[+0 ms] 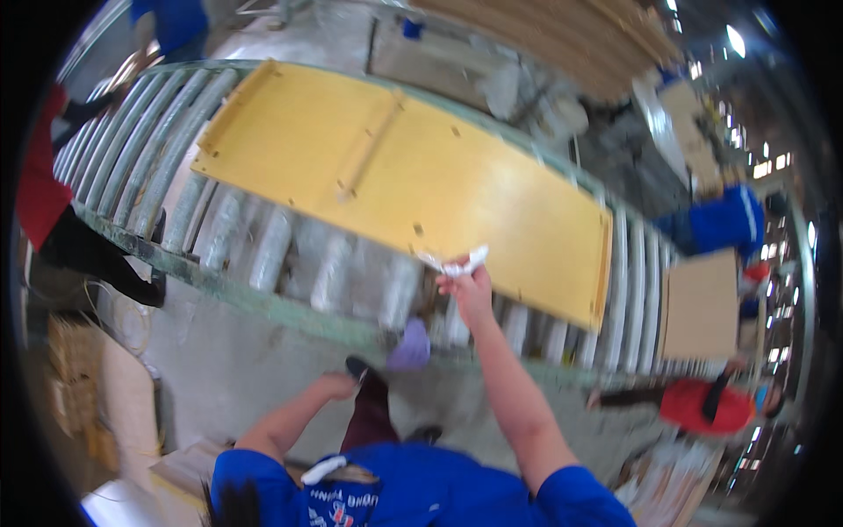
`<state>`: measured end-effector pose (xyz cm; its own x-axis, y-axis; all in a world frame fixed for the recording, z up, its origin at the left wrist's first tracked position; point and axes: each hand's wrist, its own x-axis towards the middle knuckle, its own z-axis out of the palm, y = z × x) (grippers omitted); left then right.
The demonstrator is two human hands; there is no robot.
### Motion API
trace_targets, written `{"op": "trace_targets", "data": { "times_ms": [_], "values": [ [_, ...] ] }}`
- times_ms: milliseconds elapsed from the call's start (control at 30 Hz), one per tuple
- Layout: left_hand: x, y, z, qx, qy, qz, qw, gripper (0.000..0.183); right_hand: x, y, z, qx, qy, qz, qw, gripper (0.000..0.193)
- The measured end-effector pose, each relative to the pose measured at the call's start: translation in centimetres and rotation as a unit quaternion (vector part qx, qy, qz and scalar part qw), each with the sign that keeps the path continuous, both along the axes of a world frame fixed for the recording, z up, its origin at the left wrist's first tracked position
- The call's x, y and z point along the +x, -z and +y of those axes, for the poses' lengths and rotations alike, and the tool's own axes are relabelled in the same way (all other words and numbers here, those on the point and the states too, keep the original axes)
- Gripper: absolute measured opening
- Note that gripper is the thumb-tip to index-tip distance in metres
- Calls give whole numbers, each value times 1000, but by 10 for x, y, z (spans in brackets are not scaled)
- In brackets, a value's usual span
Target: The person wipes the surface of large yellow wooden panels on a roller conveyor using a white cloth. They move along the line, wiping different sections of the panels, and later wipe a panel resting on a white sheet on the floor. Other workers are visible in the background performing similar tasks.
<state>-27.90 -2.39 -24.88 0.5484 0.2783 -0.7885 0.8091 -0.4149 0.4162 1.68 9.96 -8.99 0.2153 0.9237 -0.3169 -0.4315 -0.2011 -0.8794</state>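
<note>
A long yellow wooden panel [492, 202] lies on the roller conveyor, with narrow strips along its short ends and one strip [373, 145] across its face. Over its near edge my right hand [467, 290] reaches out, fingers closed on a crumpled white cloth [470, 262], which might also be paper. The cloth is at the panel's edge; whether it touches the surface I cannot tell. My left hand [336, 386] hangs low in front of my body, apart from the conveyor. Its fingers are blurred, and nothing is visible in it.
The conveyor's green rail [290, 318] runs between me and the panel, with a purple cloth [410, 344] hanging at it. Co-workers stand at the left end and on the right. A brown cardboard box [701, 303] is at the right; stacked boards [562, 39] lie beyond.
</note>
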Motion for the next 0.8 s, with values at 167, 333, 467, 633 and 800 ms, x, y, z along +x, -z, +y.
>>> {"op": "trace_targets", "data": {
  "times_ms": [167, 333, 467, 633, 800],
  "values": [
    [84, -72, -43, 28, -37, -283, 958, 29, 57, -50, -143, 36, -61, 15, 997, 21],
    [216, -200, -96, 171, -129, -500, 839, 43, 105, -70, -292, 70, 29, 98, 992, 20],
    [323, -245, -188, 198, 30, -600, 774, 48, 142, -68, -426, 79, 123, -35, 989, 23],
    [376, -215, -290, -151, 31, -429, 890, 26, 148, -49, -543, 123, 303, -78, 942, 36],
    [435, -217, -365, -199, 117, -422, 877, 20, 185, -49, -625, 161, 395, -125, 896, 31]
  ]
}}
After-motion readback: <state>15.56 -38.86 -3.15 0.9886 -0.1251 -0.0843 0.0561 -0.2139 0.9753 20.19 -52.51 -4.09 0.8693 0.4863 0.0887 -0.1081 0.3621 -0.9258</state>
